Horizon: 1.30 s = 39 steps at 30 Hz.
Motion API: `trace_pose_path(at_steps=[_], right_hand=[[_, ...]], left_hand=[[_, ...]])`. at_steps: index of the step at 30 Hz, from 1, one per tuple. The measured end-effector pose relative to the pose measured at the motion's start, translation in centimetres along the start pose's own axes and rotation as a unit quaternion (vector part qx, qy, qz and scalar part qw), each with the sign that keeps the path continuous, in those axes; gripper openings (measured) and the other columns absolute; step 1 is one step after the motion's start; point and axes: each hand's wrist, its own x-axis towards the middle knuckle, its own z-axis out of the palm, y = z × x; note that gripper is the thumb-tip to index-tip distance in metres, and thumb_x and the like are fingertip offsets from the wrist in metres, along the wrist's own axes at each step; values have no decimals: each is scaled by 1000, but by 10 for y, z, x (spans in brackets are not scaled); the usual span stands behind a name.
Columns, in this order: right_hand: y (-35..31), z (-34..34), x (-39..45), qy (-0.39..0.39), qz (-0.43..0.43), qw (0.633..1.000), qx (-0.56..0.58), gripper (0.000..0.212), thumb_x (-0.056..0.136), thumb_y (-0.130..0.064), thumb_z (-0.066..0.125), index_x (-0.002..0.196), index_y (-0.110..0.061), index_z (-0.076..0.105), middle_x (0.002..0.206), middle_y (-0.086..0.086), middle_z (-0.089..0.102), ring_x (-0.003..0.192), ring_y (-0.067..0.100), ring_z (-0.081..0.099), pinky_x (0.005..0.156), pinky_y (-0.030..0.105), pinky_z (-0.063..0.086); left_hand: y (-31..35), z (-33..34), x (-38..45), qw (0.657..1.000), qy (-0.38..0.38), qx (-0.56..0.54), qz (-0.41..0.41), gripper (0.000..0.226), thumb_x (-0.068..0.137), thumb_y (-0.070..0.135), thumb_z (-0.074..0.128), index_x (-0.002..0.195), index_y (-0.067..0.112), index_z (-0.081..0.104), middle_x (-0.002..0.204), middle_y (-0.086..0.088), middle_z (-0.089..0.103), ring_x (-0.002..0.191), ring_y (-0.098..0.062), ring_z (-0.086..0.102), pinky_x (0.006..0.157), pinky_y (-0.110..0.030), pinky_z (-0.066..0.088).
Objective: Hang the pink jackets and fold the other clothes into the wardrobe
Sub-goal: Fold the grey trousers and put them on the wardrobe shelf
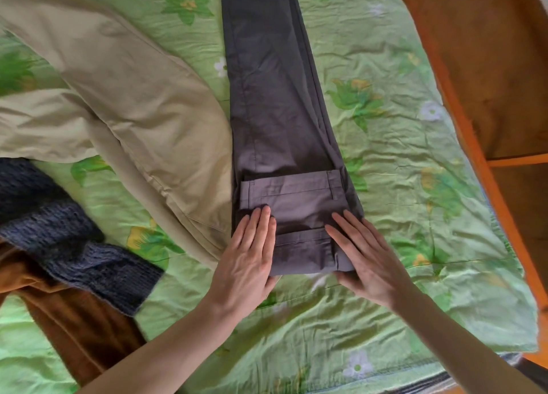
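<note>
Grey trousers (275,103) lie lengthwise down the middle of the green flowered bedsheet (400,186), legs laid one on the other. Their near end is turned over into a short fold with the waistband showing. My left hand (246,260) presses flat on the fold's left side with straight fingers. My right hand (364,257) lies flat on the fold's right side, fingers straight. Beige trousers (127,103) sprawl to the left, touching the grey pair.
A dark blue knitted garment (68,239) and a brown garment (80,325) lie at the near left of the bed. An orange-brown wooden surface (489,67) borders the bed on the right.
</note>
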Motion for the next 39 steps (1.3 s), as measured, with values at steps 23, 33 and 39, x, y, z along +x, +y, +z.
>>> trace_pose_path(at_steps=[23,33,39], right_hand=[[0,-105,-66,36,-26,957,286,75,94,-47,71,157,-20,42,151,-13,54,141,12,51,121,36,35],[13,-91,-25,141,48,908,392,37,85,-13,69,122,-19,67,111,-11,73,97,12,72,81,24,56],[12,-91,9,198,138,857,455,21,92,-11,67,101,-28,61,74,-20,63,62,4,59,58,18,45]], left_hand=[[29,-99,-32,969,-103,-217,58,77,92,51,18,151,13,50,147,-7,60,125,-22,62,102,-38,53],[-27,-101,-13,897,-78,-435,33,31,104,46,49,131,39,62,88,16,71,68,-1,65,52,-14,41],[-45,-77,-16,675,-13,-721,-153,48,78,32,93,120,41,73,116,8,78,106,-11,75,84,-22,60]])
